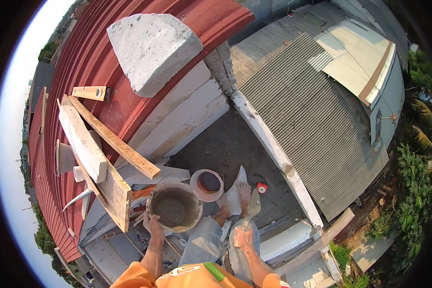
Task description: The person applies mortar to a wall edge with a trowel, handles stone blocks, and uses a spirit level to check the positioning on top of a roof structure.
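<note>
My left hand is closed on the near-left rim of a round bucket. Wet grey mortar lies inside it. In my right hand is the handle of a trowel, its blade pointing away from me beside my foot. A smaller pinkish bucket with dark contents stands just beyond the mortar bucket, touching or nearly touching it. My bare feet are on and beside a narrow pale piece, and a red and white round object lies to their right.
A large pale block sits on the red corrugated roof, near a yellow spirit level. Wooden planks and a long white block lean at left. A narrow wall top edges the drop beside grey corrugated roofing.
</note>
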The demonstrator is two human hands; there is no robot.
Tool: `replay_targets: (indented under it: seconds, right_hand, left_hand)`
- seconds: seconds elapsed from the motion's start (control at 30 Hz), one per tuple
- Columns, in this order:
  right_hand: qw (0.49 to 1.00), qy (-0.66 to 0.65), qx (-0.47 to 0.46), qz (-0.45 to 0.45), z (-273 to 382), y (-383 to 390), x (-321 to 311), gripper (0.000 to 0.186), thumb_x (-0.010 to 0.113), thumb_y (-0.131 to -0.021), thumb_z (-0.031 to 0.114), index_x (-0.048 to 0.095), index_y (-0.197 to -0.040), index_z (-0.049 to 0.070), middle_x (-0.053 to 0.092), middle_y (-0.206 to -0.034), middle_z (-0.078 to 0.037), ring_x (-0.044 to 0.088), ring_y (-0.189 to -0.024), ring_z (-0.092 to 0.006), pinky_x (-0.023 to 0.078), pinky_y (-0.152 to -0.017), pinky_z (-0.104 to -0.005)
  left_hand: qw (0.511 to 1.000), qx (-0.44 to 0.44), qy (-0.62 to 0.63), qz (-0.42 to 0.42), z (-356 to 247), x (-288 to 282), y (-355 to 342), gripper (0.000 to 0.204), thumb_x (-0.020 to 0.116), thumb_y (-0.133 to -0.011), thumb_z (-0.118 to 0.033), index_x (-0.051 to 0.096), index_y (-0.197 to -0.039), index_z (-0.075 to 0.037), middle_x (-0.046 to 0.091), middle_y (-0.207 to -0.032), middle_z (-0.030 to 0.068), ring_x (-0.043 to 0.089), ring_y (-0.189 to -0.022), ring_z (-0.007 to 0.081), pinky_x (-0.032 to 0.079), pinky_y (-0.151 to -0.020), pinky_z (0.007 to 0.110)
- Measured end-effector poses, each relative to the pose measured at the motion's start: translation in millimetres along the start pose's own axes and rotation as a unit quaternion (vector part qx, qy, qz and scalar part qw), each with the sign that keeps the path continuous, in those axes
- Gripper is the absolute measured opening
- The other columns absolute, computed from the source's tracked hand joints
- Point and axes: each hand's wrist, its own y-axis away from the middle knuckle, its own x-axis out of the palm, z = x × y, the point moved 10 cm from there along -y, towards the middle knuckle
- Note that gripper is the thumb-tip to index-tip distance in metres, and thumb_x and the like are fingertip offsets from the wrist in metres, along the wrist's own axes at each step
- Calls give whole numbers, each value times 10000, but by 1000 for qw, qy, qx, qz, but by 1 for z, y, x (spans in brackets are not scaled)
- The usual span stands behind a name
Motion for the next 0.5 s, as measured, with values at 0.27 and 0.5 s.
replay_targets:
  seconds: [0.27, 0.5]
  right_hand:
    - [997, 55, -35, -32, 23, -15, -26, 324, 650, -812, 95, 451, -1042, -18, 586, -711, -122, 581, -441, -204, 473, -368, -343]
    - [995, 83, -1, -51, 77, 12, -47, 320, 654, -805, 120, 444, -997, -25, 581, -701, -132, 589, -460, -212, 468, -376, -360]
  left_hand:
    - [969, -54, -18, -241, -28, -138, 59, 492, 476, -610, 78, 590, -1084, 11, 603, -930, 50, 603, -811, 187, 503, -756, 296]
    - [930, -34, 33, -365, -28, -263, 133, 481, 522, -580, 60, 613, -1050, 7, 617, -924, 54, 599, -781, 193, 508, -726, 312]
